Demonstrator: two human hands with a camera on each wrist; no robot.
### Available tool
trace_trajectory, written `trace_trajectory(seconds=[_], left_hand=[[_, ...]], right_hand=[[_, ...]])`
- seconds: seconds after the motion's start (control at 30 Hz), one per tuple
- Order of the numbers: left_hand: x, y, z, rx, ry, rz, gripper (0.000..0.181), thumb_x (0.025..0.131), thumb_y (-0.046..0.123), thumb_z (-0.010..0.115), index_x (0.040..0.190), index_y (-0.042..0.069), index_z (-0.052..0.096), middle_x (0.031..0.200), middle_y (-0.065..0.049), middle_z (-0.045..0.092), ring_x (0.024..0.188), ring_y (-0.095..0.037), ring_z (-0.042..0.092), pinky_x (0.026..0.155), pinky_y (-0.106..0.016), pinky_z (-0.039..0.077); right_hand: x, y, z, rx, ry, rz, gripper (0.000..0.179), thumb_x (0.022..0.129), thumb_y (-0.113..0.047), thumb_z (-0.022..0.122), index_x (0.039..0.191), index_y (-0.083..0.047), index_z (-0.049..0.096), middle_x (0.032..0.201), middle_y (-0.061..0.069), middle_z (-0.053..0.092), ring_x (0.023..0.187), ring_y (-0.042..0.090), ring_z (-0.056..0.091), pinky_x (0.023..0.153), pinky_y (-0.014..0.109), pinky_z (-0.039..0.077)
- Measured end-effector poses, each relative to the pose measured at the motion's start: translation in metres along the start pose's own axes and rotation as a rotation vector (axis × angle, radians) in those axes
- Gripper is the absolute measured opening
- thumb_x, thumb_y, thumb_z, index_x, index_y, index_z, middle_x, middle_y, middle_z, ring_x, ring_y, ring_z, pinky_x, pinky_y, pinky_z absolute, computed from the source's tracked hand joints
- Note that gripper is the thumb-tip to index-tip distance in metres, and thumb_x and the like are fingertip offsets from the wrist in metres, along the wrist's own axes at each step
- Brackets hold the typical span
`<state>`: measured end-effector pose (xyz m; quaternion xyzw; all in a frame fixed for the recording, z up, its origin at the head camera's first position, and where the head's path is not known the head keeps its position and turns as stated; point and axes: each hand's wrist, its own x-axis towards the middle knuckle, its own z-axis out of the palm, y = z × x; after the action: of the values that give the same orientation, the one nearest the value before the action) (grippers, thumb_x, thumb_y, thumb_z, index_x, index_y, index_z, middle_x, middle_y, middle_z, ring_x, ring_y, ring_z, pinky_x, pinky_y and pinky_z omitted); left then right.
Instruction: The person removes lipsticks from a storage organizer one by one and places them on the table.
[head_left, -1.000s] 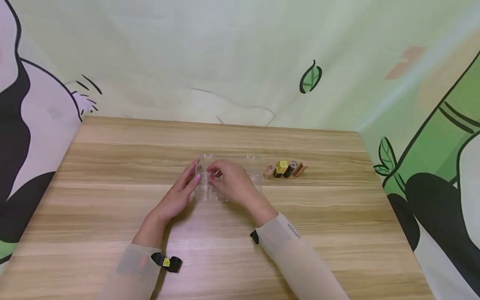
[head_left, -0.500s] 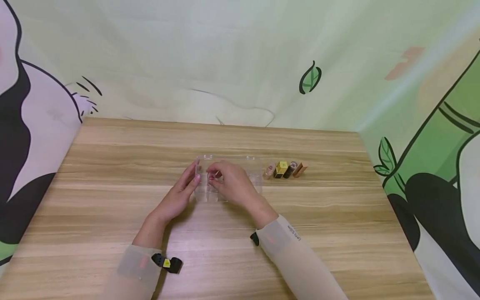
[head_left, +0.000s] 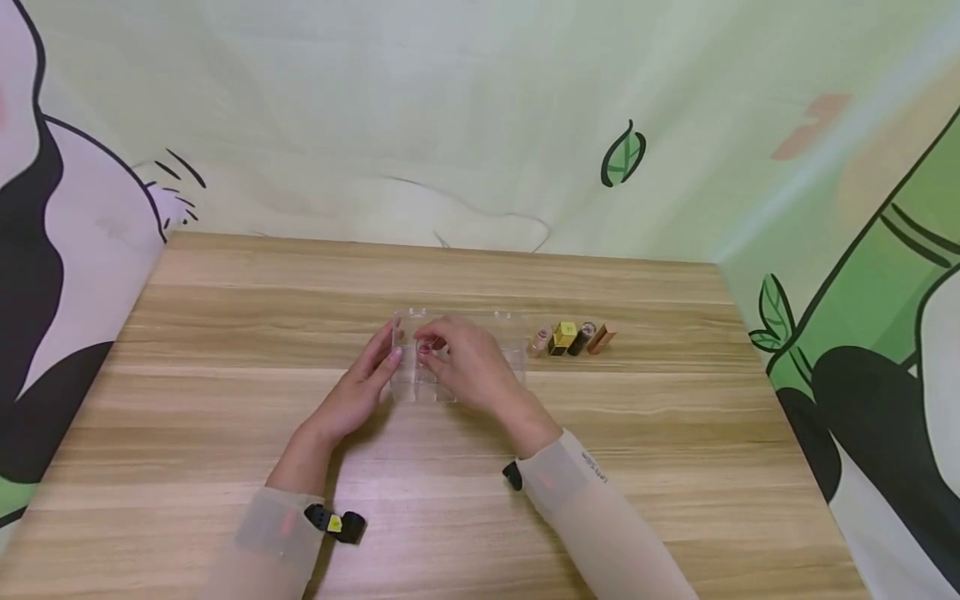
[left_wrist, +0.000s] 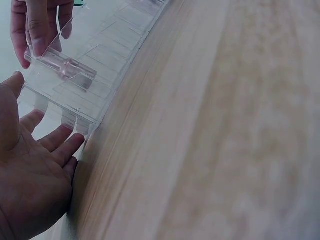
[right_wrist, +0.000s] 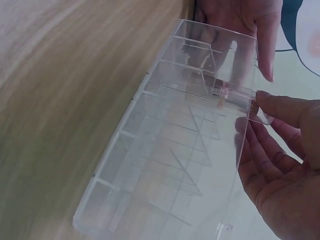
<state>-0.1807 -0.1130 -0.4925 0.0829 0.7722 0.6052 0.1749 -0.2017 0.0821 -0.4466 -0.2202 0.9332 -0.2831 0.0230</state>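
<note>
A clear plastic organizer (head_left: 510, 379) with several compartments stands on the table in front of me. My right hand (head_left: 468, 362) pinches the upper end of a clear lipstick tube (left_wrist: 67, 67) with a rose-gold band. In the left wrist view the tube's lower part is inside a compartment near the organizer's left end. My right thumb and fingertips hold it at the rim in the right wrist view. My left hand (head_left: 360, 387), fingers fairly straight, touches the organizer's left end wall. In the head view my right hand hides much of the organizer.
To the organizer's right stand a pinkish clear tube (head_left: 538, 342), a gold-and-black box (head_left: 562, 339), a black tube (head_left: 582, 338) and a copper-coloured lipstick (head_left: 602, 338) in a row. The wooden table (head_left: 420, 517) meets a printed backdrop (head_left: 450, 125) at its far edge.
Almost nothing moves. The right hand shifts very slightly while pinching the lipstick tube; the left hand stays against the organizer.
</note>
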Motion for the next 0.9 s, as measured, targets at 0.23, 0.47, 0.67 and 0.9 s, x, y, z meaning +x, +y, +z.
trace_trajectory(seconds=[0.23,0.47,0.67,0.9], left_hand=[[0.002,0.000,-0.001,0.006,-0.003,0.018,0.061,0.102,0.048,0.040,0.155,0.037,0.014,0.161,-0.009,0.020,0.148,-0.030,0.022,0.116,-0.059,0.024],[0.008,-0.015,-0.001,-0.006,0.006,0.015,0.056,0.101,0.048,0.040,0.151,0.048,0.015,0.162,-0.006,0.020,0.148,-0.028,0.021,0.117,-0.059,0.021],[0.016,-0.034,0.000,0.014,0.024,0.022,0.051,0.102,0.049,0.039,0.146,0.057,0.015,0.161,-0.002,0.021,0.148,-0.027,0.023,0.116,-0.060,0.023],[0.018,-0.037,-0.001,0.018,0.034,0.024,0.052,0.099,0.056,0.040,0.146,0.058,0.016,0.161,-0.002,0.024,0.147,-0.027,0.026,0.116,-0.061,0.023]], right_hand=[[-0.001,-0.001,-0.006,0.012,0.013,-0.003,0.030,0.090,-0.019,0.069,0.120,-0.017,0.066,0.110,-0.004,0.065,0.100,0.013,0.063,0.088,0.029,0.052],[-0.002,-0.004,-0.008,0.021,0.019,-0.004,0.030,0.091,-0.019,0.068,0.120,-0.017,0.066,0.108,-0.005,0.065,0.099,0.013,0.063,0.086,0.028,0.053],[-0.004,-0.006,-0.012,0.024,0.035,-0.005,0.030,0.090,-0.018,0.069,0.120,-0.017,0.066,0.107,-0.005,0.065,0.099,0.012,0.063,0.085,0.028,0.053],[-0.005,-0.009,-0.018,0.018,0.050,-0.024,0.030,0.091,-0.018,0.069,0.120,-0.018,0.066,0.108,-0.005,0.065,0.099,0.013,0.063,0.084,0.027,0.053]])
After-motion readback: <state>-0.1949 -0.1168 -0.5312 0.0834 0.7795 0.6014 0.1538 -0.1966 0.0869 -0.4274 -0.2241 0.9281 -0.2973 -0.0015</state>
